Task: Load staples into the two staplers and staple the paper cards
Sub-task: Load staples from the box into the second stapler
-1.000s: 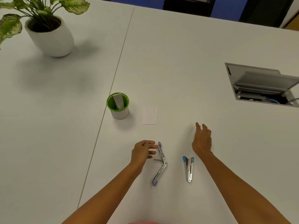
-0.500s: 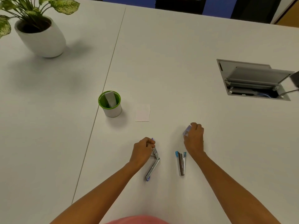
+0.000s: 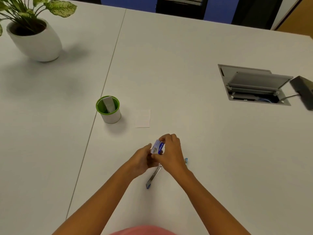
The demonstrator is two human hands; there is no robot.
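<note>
A small blue and white staple box (image 3: 157, 147) is held above the table between both hands. My right hand (image 3: 170, 153) grips it from the right with curled fingers, and my left hand (image 3: 143, 158) holds its left side. Below them an opened metal stapler (image 3: 153, 177) with a blue tip lies on the white table (image 3: 186, 73). Only the light-blue tip of the second stapler (image 3: 186, 161) shows behind my right wrist. A white paper card (image 3: 143, 118) lies flat beyond the hands.
A green-rimmed white cup (image 3: 109, 110) holding folded cards stands left of the card. A potted plant (image 3: 33, 33) sits at the far left. An open cable hatch (image 3: 254, 85) and a dark object (image 3: 303, 90) are at the right.
My right hand picked up the staple box and carried it left. My left hand let go of the opened stapler and rose to meet the box.
</note>
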